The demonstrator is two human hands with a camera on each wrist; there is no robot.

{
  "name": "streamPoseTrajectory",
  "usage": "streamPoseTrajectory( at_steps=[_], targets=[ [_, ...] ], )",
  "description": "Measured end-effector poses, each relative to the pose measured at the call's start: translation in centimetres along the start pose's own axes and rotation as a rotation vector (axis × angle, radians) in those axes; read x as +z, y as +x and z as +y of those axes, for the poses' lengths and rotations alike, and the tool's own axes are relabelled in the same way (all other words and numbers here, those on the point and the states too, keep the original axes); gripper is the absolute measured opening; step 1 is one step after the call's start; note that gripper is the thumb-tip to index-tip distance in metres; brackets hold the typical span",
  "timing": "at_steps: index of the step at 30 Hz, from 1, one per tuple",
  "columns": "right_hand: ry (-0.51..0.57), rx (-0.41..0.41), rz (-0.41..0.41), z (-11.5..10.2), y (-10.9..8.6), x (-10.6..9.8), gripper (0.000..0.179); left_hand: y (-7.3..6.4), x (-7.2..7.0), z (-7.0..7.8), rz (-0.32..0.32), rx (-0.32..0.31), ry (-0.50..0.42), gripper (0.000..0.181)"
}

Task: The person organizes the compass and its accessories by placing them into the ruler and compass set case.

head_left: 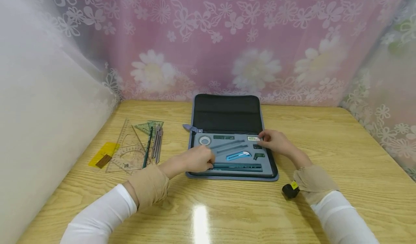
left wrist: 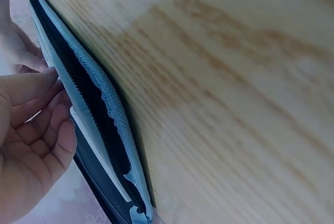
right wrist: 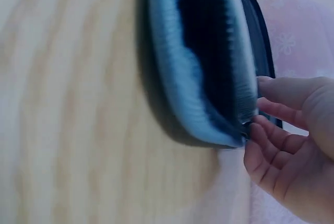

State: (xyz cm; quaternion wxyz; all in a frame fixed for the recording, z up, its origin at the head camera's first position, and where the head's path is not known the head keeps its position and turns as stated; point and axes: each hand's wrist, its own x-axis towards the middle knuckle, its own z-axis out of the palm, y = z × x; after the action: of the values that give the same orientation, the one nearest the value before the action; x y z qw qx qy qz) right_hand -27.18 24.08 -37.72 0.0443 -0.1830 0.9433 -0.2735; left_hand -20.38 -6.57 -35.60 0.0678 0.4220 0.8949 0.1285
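Note:
An unzipped blue-edged drawing case (head_left: 228,116) lies opened out, its grey tray (head_left: 199,153) holding drawing tools. My left hand (head_left: 199,158) curls its fingers at the left end of the dark green pencils (head_left: 238,167) in the front slot. At the tray's upper right, the thumb and fingertips of my right hand (head_left: 276,141) pinch the end of a small white and green eraser (head_left: 252,138). In the left wrist view, thumb and index finger meet at the tray's edge. Also in the tray are a tape roll (head_left: 204,140), a blue utility knife (head_left: 238,156) and a small dark green sharpener (head_left: 259,156).
Left of the case lie clear set squares (head_left: 125,153), a yellow template (head_left: 103,153), a dark pencil (head_left: 148,146) and metal compasses (head_left: 157,143). A black object with a yellow label (head_left: 290,190) sits by my right wrist. A floral curtain (head_left: 201,56) hangs behind the table.

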Motion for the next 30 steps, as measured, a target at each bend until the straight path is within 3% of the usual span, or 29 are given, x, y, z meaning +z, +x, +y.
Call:
streamPoseTrajectory(
  at_steps=[8,13,16,21,30],
  targets=[
    [-0.091,-0.168,-0.017,-1.7,-1.8,-0.8,0.018,-0.5,0.2,-0.5,0.016,-0.006,-0.011,0.012],
    [-0.152,-0.352,-0.142,-3.6,-3.6,-0.6,0.006,-0.9,0.0,-0.6,0.017,-0.019,-0.019,0.01],
    [-0.194,-0.422,-0.181,-4.2,-4.5,-0.1,0.005,-1.0,-0.1,-0.6,0.011,-0.023,-0.02,0.011],
    [-0.259,-0.46,-0.155,-4.8,-5.4,0.5,0.004,-1.2,-0.1,-0.5,0.006,-0.011,-0.017,0.014],
    [-0.254,-0.496,-0.13,-4.8,-5.7,1.1,0.009,-1.3,-0.2,-0.3,0.009,-0.013,-0.013,0.018]
  ],
)
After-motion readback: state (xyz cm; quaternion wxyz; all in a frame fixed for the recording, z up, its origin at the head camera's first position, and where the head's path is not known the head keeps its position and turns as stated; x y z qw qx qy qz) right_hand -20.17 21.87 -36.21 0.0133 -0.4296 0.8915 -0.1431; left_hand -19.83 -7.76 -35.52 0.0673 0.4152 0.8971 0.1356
